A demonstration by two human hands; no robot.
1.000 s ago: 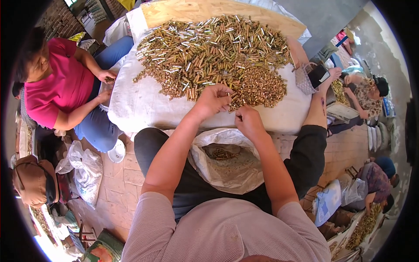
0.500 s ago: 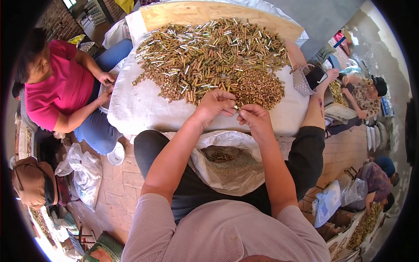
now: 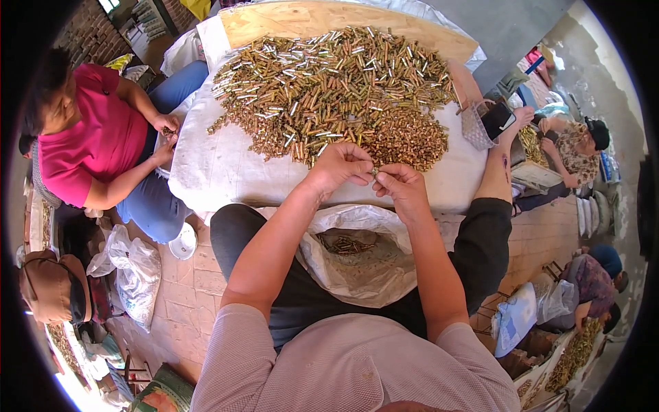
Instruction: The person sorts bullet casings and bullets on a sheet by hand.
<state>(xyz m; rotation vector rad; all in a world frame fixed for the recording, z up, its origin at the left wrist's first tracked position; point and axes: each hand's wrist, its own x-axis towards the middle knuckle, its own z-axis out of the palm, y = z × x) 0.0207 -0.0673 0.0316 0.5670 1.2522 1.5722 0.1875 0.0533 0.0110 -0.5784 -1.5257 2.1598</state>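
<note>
In front of my chest, my left hand [image 3: 341, 167] and my right hand [image 3: 400, 184] meet fingertip to fingertip over the table's near edge. Both are closed in a pinch. Between them sits a small shiny metal piece [image 3: 373, 171], mostly covered by the fingers. Just beyond lies a broad heap of brass-coloured metal sleeves [image 3: 329, 75]. Smaller brass-coloured metal pieces [image 3: 412, 141] gather along its near right side. Below my hands, an open white woven sack [image 3: 371, 285] rests between my legs, with several finished-looking metal tubes [image 3: 347, 244] at its bottom.
White cloth [image 3: 206, 161] covers the table, with a wooden board [image 3: 336, 17] along its far edge. At its right stand a small woven basket [image 3: 475, 130] and a phone [image 3: 499, 121]. A person in pink [image 3: 103, 137] sits left, near a white bucket [image 3: 184, 242]. Others work at right.
My hands stay pinched together at nearly the same spot, the fingertips a little closer around the small metal piece. At the far right, a co-worker's hand has shifted slightly.
</note>
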